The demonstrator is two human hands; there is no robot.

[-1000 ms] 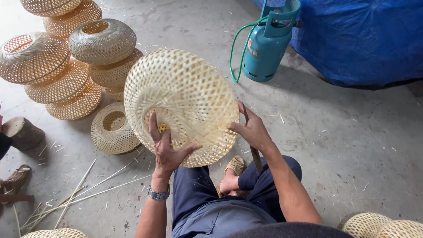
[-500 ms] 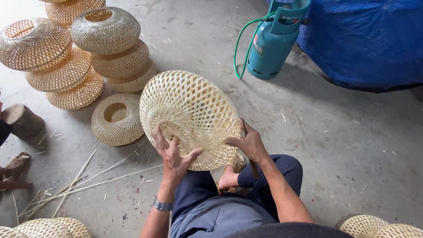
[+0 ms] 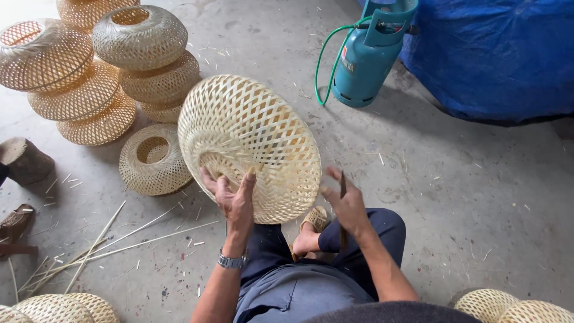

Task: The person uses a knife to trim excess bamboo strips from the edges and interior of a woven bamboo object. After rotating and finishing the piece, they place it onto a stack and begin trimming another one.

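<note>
Concrete floor, woven shades stacked [image 3: 107, 78] behind. Left hand [image 3: 234, 200], fingers spread, cradles the tilted bamboo shade [image 3: 251, 143] over the lap; right hand [image 3: 345, 203], off the shade, pinches a thin dark tool [image 3: 342, 185]. Likely rim finishing; next move needs the tool brought to the weave, shade steadied.

I am raising my left hand [image 3: 234, 200] palm-up, fingers spread and curled at the tips, watch on the wrist. My right hand [image 3: 344, 200] is hovering alongside, fingers loosely bent, forearm angled inward.
</note>
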